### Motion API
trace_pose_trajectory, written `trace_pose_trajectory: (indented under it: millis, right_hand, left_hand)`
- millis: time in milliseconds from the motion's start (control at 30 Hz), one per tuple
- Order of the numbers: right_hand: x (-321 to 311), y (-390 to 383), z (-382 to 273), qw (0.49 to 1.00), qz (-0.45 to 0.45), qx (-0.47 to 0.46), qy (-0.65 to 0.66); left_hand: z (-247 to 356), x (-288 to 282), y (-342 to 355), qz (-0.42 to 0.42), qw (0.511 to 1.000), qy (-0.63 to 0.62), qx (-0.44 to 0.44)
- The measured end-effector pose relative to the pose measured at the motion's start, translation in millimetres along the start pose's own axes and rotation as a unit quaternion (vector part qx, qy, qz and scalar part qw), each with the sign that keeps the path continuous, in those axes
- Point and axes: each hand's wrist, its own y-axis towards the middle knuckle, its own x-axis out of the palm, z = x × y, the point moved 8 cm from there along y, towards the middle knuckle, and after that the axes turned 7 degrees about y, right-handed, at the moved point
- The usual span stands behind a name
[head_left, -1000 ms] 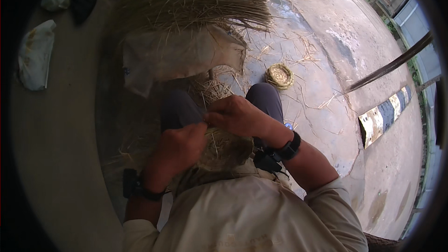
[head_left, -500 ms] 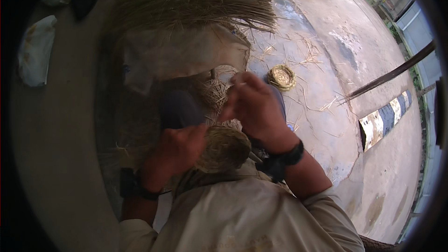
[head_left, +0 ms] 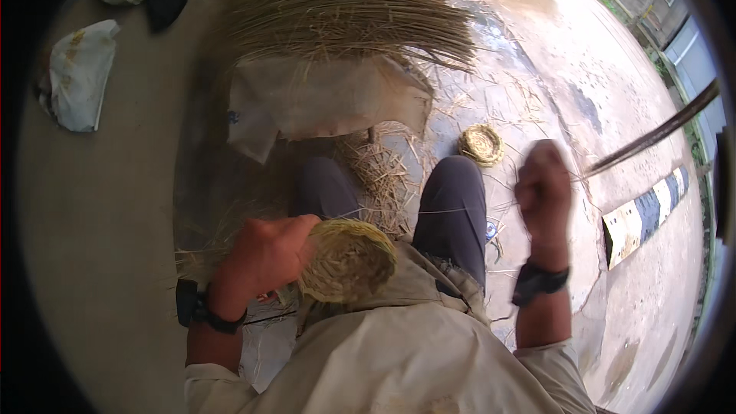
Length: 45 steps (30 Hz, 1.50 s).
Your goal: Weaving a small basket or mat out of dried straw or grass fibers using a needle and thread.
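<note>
A small round woven straw basket [head_left: 349,261], its inside toward me, rests at my lap. My left hand [head_left: 268,257] is closed on the basket's left rim. Out to the right, past my knee, my right hand [head_left: 546,184] is closed and slightly blurred. From it a thin strand [head_left: 452,210] runs nearly level across my thighs to the basket's rim; my right fingers hold its far end.
A second small woven basket [head_left: 481,145] stands on the floor beyond my right knee. Ahead, a thick bundle of straw [head_left: 360,11] lies by a draped cloth [head_left: 330,96]. Straw scraps [head_left: 379,172] litter the floor between my knees. White plastic bags [head_left: 80,77] lie at the left.
My right hand has swung from above the basket far out to the right, drawing the strand taut. The left hand and basket have shifted slightly left.
</note>
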Motion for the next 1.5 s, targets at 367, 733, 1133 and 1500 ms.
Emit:
trace_pose_trajectory:
  millis: [367, 733, 1133, 1500]
  right_hand:
    - [75.1, -65.9, 139.5, 0.831, -0.405, 0.331, -0.192]
    - [114.1, -42.7, 97.0, 0.914, -0.164, 0.265, 0.262]
    - [85.9, -58.3, 102.4, 0.938, -0.194, 0.272, -0.089]
    - [93.0, -6.1, 88.5, 0.931, -0.104, 0.161, 0.311]
  left_hand:
    - [23.4, 28.8, 14.5, 0.031, 0.993, -0.114, 0.027]
    - [25.8, 44.5, 20.3, 0.017, 0.992, -0.122, 0.025]
    - [23.5, 43.2, -1.2, -0.038, 0.994, -0.097, -0.010]
    - [31.9, 51.7, 0.4, 0.004, 0.991, -0.133, -0.033]
